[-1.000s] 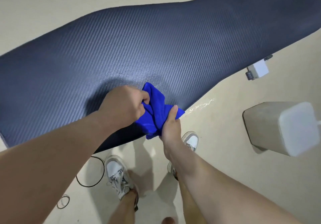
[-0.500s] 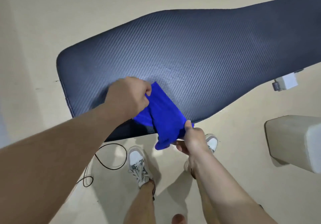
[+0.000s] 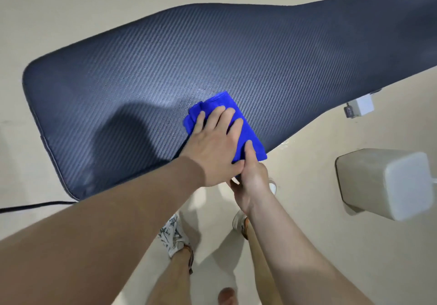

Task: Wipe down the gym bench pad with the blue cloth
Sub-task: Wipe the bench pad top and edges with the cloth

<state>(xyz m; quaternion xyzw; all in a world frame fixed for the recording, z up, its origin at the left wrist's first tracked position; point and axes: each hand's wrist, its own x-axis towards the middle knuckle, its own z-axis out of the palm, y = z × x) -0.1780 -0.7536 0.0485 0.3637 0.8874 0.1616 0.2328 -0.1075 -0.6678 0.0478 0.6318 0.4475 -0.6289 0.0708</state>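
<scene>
The dark grey textured bench pad (image 3: 236, 56) runs across the view from lower left to upper right. A folded blue cloth (image 3: 248, 134) lies on its near edge. My left hand (image 3: 212, 144) rests flat on top of the cloth, fingers spread, pressing it onto the pad. My right hand (image 3: 250, 177) reaches up from below and pinches the cloth's near corner at the pad's edge, thumb on top. A small wet-looking patch shows on the pad just beyond the cloth.
A beige floor surrounds the bench. A pale box-shaped object (image 3: 387, 181) stands at the right, and a small white bracket (image 3: 360, 107) sticks out under the pad. A black cable (image 3: 28, 206) lies at the left. My feet in sneakers (image 3: 175, 238) are below the pad.
My left hand has opened from a fist gripping the cloth to a flat palm on it. The cloth went from hanging spread between both hands to folded flat on the pad.
</scene>
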